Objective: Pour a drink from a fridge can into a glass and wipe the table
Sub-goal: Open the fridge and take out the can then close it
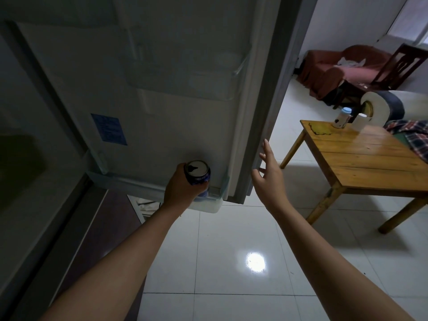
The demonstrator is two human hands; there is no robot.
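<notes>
Fingers of the left hand [183,186] are wrapped round the can [198,176], which is held upright just above the lowest door shelf [208,200]. Fingers of the right hand [269,172] are spread and straight, nothing held, tips laid near the door [259,126] edge. Beyond them, well apart, a table [370,163] is seen, with a bottle [342,118] and cup [360,120] at its far end.

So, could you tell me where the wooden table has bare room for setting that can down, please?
The near and middle planks of the wooden table are bare, bordered by its front edge and left corner. The far end is crowded: a white bottle, a paper roll and a yellow patch. Plaid cloth overlaps the right side. The left hand holds the can.
</notes>
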